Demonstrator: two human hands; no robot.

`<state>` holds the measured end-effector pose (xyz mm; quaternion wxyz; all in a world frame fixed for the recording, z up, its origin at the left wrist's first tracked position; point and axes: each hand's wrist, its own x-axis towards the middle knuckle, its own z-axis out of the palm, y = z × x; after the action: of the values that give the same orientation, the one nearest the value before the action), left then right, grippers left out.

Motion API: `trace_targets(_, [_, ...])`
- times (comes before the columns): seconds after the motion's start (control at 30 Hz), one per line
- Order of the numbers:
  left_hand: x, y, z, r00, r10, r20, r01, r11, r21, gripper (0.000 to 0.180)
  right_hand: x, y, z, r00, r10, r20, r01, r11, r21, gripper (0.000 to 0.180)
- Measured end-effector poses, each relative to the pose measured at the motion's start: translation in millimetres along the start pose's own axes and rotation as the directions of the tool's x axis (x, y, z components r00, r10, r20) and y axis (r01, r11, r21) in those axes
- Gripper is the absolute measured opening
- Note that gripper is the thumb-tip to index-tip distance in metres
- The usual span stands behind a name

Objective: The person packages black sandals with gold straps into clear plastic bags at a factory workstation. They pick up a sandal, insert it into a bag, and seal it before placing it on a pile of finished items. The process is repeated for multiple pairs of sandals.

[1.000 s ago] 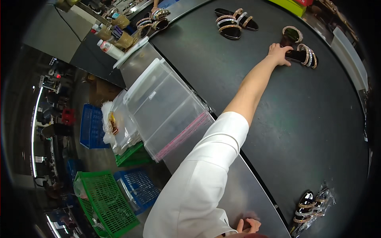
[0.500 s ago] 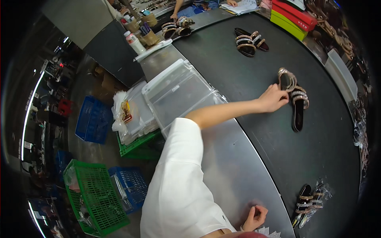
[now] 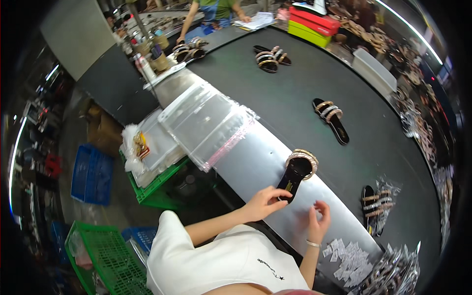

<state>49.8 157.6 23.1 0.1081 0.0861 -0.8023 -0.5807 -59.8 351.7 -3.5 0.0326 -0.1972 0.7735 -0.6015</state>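
Observation:
My left hand (image 3: 268, 202) pinches the heel of a black slide sandal (image 3: 296, 173) with glittery gold and silver straps, its toe pointing away over the metal table edge. My right hand (image 3: 319, 223), a bracelet at its wrist, hovers over the metal surface to the right, fingers curled toward the thumb; whatever they may hold cannot be made out. Small white paper slips (image 3: 348, 263) lie in a heap beside that wrist. Farther off, a single matching sandal (image 3: 332, 119) rests on the dark belt.
Clear plastic bags (image 3: 209, 125) lie stacked on the metal table to the left. A pair of sandals (image 3: 269, 59) sits far up the belt; a partly wrapped pair (image 3: 376, 206) is at right. Wrapped sandals (image 3: 393, 270) pile at lower right. Green crates (image 3: 110, 255) stand left; a co-worker (image 3: 211, 12) is beyond.
My left hand has drawn one sandal off the belt toward me, over the metal table. Its mate stays on the belt. The view has shifted, and my right hand remains curled.

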Motion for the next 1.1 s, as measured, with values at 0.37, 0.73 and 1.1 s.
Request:
trace_targets(0.37, [-15,-36,-91,0.961,-0.017,-0.275,0.058,0.988,0.142,0.024,-6,-33,75,0.767,-0.385,0.513,0.529,0.832,-0.167,0.025])
trace_targets(0.73, [-107,-187,-331,0.489,0.243,-0.838,0.556,0.653,0.514,0.019,5,-18,105,0.708,-0.330,0.624,0.632,0.691,-0.351,0.031])
trace_targets(1.1, [-98,-253,-358,0.506,-0.050,-0.861,0.595,0.743,0.306,0.023,9,-13,121,0.808,-0.334,0.485,0.554,0.710,-0.434,0.022])
